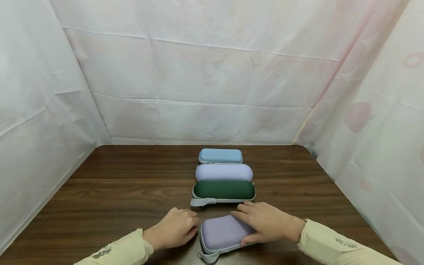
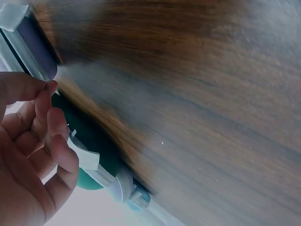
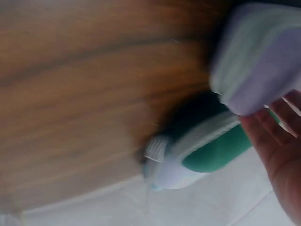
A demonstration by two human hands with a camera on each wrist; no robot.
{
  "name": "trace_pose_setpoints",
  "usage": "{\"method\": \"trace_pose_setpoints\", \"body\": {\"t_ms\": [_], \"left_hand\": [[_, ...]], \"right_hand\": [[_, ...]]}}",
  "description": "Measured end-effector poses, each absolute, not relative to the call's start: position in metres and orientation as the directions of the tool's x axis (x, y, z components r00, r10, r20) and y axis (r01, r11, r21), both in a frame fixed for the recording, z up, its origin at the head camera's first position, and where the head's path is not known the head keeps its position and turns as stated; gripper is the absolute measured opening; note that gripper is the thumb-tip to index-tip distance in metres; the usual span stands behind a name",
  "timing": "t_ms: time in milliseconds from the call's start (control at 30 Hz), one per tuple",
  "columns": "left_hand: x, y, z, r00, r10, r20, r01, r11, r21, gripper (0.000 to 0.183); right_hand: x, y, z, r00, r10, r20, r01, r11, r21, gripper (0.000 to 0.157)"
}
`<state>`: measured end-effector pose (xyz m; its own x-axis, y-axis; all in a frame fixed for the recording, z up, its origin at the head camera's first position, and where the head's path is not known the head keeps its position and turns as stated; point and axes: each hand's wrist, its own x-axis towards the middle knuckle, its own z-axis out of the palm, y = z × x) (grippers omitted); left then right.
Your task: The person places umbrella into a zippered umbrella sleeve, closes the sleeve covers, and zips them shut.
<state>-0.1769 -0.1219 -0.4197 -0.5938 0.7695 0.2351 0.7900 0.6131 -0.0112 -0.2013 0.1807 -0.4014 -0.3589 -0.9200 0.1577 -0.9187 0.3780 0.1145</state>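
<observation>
A purple hard zip case (image 1: 225,232) with a grey wrist strap (image 1: 209,256) lies at the near side of the table, slightly turned. My right hand (image 1: 266,222) grips its right end, the thumb at the near edge and the fingers at the far edge; in the right wrist view these fingertips (image 3: 251,120) touch the case's end. Just left of the case is my left hand (image 1: 175,227), its fingers loosely curled. The left wrist view shows its thumb and forefinger (image 2: 49,87) close together, with nothing visible held between them.
Beyond the purple case, a green zip case (image 1: 224,190) with a strap, a lavender case (image 1: 224,172) and a light blue case (image 1: 220,155) lie in a column. The dark wood table (image 1: 132,184) is bordered by pale sheeting (image 1: 198,73) at the back and sides.
</observation>
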Motion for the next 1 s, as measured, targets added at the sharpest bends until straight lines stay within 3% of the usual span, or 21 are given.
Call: {"method": "trace_pose_setpoints", "body": {"t_ms": [533,833,1000], "left_hand": [[-0.170,-0.124,-0.419,-0.577,0.765,0.286,0.799,0.602,0.002,0.025],[-0.157,-0.118,-0.421,-0.501,0.795,0.341,0.842,0.538,-0.017,0.025],[-0.149,-0.105,-0.422,-0.399,0.838,0.372,0.864,0.480,-0.154,0.024]], "right_hand": [[-0.191,0.181,-0.413,-0.478,-0.842,0.249,-0.845,0.518,0.131,0.068],[-0.191,0.179,-0.414,-0.495,-0.834,0.244,-0.836,0.534,0.127,0.069],[-0.191,0.178,-0.415,-0.480,-0.842,0.246,-0.844,0.520,0.133,0.068]]}}
